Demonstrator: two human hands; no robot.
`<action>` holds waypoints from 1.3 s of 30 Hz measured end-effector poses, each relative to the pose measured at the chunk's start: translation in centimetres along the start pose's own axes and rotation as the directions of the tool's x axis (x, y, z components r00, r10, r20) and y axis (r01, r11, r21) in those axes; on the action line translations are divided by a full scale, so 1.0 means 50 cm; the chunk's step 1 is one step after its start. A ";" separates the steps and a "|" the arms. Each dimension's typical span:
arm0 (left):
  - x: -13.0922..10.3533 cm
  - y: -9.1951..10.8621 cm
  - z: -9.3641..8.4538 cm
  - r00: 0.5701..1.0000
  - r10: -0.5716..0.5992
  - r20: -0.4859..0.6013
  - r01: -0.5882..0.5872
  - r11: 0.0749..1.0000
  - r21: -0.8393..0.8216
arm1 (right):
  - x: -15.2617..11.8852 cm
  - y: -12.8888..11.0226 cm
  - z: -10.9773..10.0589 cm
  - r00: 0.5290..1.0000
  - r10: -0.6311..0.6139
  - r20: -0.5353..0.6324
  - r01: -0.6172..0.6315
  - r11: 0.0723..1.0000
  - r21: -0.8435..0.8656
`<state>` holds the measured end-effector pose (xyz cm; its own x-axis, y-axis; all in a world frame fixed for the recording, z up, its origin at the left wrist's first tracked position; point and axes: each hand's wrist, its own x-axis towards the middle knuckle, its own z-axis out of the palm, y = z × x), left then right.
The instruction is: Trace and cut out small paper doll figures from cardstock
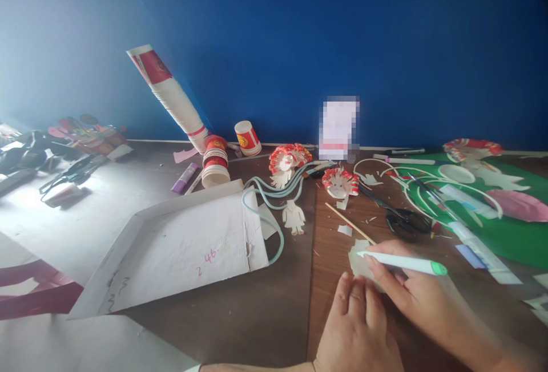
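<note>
My right hand (405,283) holds a white marker with a green end (402,262), its tip over a small piece of pale paper (358,262) on the brown wooden table. My left hand (357,326) lies flat beside it, fingertips at the paper's lower edge. A thin wooden stick (349,222) runs down to the paper. Behind it are a small paper scrap (345,230) and black-handled scissors (406,222). A cut-out paper figure (294,217) lies to the left.
A white cardboard piece (180,241) and a pale blue cable (280,241) lie left. Stacked paper cups (180,106) lean on the blue wall. Red-and-white paper crafts (340,182) stand behind. At the right, a green sheet (520,241) bears a ruler (486,252) and pink paper (518,205).
</note>
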<state>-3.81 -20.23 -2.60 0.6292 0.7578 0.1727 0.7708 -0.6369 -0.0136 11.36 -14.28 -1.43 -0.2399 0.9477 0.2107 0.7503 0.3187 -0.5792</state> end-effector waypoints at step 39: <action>-0.004 -0.005 -0.004 0.997 -0.015 -0.070 0.015 1.000 -0.004 | 0.000 -0.011 -0.006 0.996 -0.056 0.069 0.055 0.998 0.014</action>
<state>-4.15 -20.27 -2.45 0.6086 0.7557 0.2419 0.7799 -0.6259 -0.0068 11.14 -14.48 -0.86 -0.3238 0.9273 0.1878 0.7271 0.3709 -0.5777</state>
